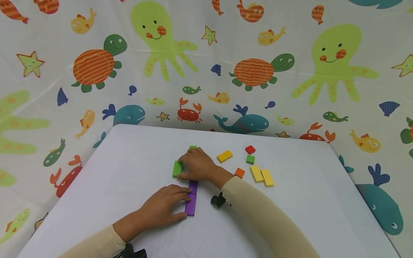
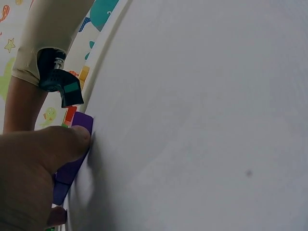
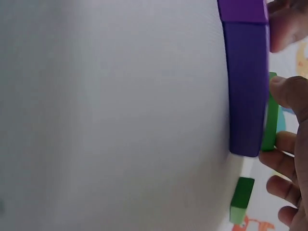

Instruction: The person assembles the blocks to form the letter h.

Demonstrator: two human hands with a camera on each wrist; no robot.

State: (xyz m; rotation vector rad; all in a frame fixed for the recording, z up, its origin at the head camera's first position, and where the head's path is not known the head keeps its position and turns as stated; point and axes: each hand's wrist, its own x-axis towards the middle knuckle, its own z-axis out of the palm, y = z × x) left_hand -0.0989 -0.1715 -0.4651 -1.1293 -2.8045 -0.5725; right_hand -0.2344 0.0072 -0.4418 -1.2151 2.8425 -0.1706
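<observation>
Two purple blocks lay end to end, that pair seemingly done; your left hand touched them, fingers loosely extended. Your right hand pinched a green block near their far end, contact unclear. Seemingly left, lying loose: far green block, three yellow blocks, orange block, red block, small green block.

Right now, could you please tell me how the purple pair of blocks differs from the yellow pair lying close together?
The purple pair lies end to end in a row, while the yellow pair lies side by side. The left hand touches the purple pair; no hand touches the yellow pair. The purple pair extends nearer the person than the yellow pair. Both are two oblong blocks on the white table.
</observation>
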